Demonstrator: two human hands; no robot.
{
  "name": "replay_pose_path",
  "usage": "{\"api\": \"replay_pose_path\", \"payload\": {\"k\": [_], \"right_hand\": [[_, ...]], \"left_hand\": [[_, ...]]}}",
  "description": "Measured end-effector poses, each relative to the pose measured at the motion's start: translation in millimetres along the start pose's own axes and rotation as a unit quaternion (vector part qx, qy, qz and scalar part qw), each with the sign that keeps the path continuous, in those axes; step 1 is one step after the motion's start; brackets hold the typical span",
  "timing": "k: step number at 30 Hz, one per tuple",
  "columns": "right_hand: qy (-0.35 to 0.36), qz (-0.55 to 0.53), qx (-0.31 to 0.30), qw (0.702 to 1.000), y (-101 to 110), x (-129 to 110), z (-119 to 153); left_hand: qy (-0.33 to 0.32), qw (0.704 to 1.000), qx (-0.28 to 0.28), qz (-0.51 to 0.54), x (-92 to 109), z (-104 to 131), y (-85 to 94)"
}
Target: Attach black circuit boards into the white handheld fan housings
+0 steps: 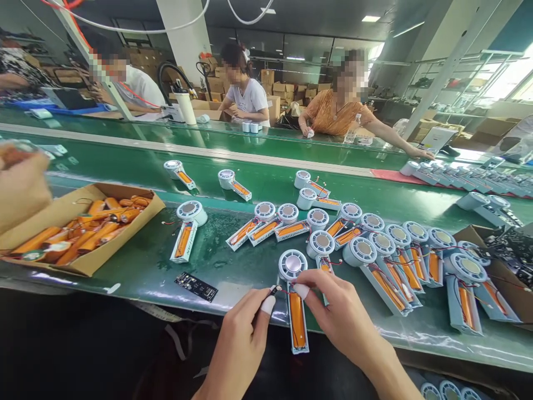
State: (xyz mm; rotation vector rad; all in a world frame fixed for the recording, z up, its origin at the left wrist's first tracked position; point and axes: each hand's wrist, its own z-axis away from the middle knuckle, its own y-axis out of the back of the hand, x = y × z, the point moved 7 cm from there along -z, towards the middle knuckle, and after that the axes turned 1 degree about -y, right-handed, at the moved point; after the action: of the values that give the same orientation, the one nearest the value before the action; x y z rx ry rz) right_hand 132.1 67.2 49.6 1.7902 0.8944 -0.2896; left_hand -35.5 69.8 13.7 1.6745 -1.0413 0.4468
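A handheld fan body (297, 319) with a round grey-white head and an orange battery in its open handle lies in front of me, its handle past the table edge. My left hand (245, 328) pinches a small black circuit board (272, 291), mostly hidden by the fingers. White finger covers show on both hands. Close to the fan head, my right hand (335, 305) has thumb and forefinger closed on a thin red wire (287, 290); its end is hidden. Another black circuit board (196, 286) lies flat to the left of my hands.
A cardboard box of orange batteries (89, 244) stands left, with another person's blurred hand (20, 183) above it. Several fan bodies (381, 244) crowd the right, beside a box of circuit boards (512, 250). Across the green conveyor (258, 166) sit several people.
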Motion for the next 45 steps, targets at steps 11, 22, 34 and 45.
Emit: {"api": "replay_pose_path", "payload": {"k": [11,22,34,45], "right_hand": [[0.014,-0.008,0.063,0.998,2.5,6.9,7.1],[-0.170,-0.218,-0.055,0.960,-31.1,13.8,-0.3],[0.034,-0.027,-0.032,0.999,-29.0,-14.2,9.4],[0.099,0.040,-0.004,0.994,-25.9,-18.4,11.0]], "left_hand": [[0.002,1.000,0.010,-0.013,-4.5,2.4,-2.1],[0.130,0.985,-0.028,0.105,-20.0,14.6,-12.1],[0.106,0.987,-0.049,0.112,-0.1,0.7,-10.4],[0.117,0.987,-0.051,0.100,-1.3,3.0,-14.6]]}}
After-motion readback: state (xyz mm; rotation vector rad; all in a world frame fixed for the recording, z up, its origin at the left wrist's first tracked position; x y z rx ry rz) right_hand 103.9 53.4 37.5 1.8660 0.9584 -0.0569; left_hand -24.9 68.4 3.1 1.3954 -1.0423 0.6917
